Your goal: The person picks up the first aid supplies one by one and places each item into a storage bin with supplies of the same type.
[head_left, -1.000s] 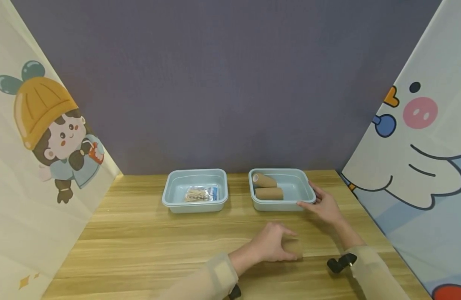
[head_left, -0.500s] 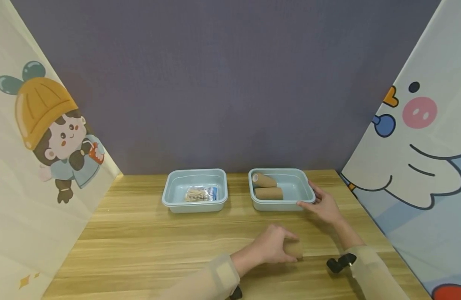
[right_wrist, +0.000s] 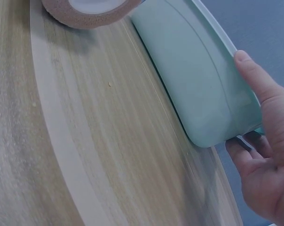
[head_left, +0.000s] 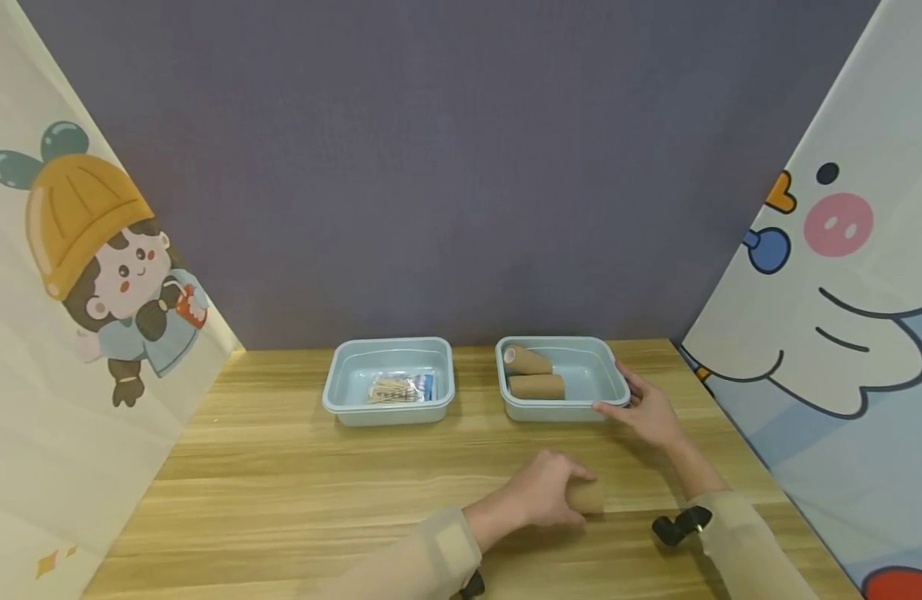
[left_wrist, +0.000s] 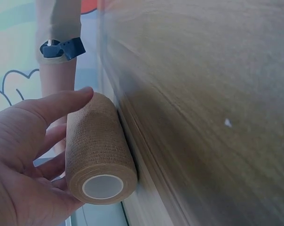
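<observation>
My left hand is around a tan self-adhesive bandage roll at the front of the table. In the left wrist view, the thumb lies along the side of this bandage roll and the fingers are behind it; its white core faces the camera. The roll lies on its side, low at the tabletop. My right hand holds the right front corner of a pale blue plastic bin, thumb at the front rim. Inside that bin, on the left, lie two more tan rolls.
To the left stands a similar blue bin holding a clear packet of cotton swabs. Behind the wooden table rises a dark grey panel. Printed cloth panels flank both sides.
Near the roll, the left thumb has drawn back slightly and more of the roll shows. The right hand and both bins stay almost where they were.
</observation>
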`<state>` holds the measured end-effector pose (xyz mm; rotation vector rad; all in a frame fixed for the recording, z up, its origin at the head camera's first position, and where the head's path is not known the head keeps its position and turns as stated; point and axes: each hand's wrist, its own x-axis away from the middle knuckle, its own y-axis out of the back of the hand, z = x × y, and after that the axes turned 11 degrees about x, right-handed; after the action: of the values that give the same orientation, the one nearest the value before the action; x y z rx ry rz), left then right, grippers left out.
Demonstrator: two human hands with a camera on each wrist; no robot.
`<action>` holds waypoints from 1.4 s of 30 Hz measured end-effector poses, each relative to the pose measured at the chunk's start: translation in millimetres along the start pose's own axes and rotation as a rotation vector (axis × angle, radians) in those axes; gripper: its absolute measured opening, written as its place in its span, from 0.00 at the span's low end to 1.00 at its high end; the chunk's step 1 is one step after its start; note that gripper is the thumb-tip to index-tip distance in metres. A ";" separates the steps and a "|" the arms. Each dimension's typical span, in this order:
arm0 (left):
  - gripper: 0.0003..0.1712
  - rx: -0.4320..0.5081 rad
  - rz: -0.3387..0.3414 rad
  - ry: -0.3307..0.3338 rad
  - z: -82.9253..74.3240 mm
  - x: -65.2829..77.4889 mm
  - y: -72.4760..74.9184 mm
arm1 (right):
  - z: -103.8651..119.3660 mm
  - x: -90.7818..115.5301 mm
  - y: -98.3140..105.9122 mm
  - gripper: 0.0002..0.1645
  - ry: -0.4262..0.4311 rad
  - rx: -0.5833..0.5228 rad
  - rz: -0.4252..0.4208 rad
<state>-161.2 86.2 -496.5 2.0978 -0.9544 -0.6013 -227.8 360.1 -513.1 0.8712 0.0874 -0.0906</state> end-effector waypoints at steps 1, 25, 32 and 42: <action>0.33 -0.003 -0.006 -0.005 0.8 -0.7 -0.2 | -0.1 -0.1 0.1 0.63 0.000 0.002 -0.001; 0.30 0.037 -0.046 -0.019 4.9 -9.3 8.2 | -0.7 -1.4 -0.1 0.62 0.006 0.005 -0.009; 0.30 0.034 -0.069 0.000 4.5 -10.6 14.8 | 1.3 -0.4 -1.8 0.63 0.015 -0.005 -0.003; 0.31 0.055 -0.080 0.037 4.4 -13.8 16.4 | 2.6 0.7 -0.4 0.63 0.020 -0.013 -0.010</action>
<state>-179.8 87.7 -484.9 2.1968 -0.8786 -0.5802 -227.1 357.8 -511.8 0.8593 0.1108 -0.0907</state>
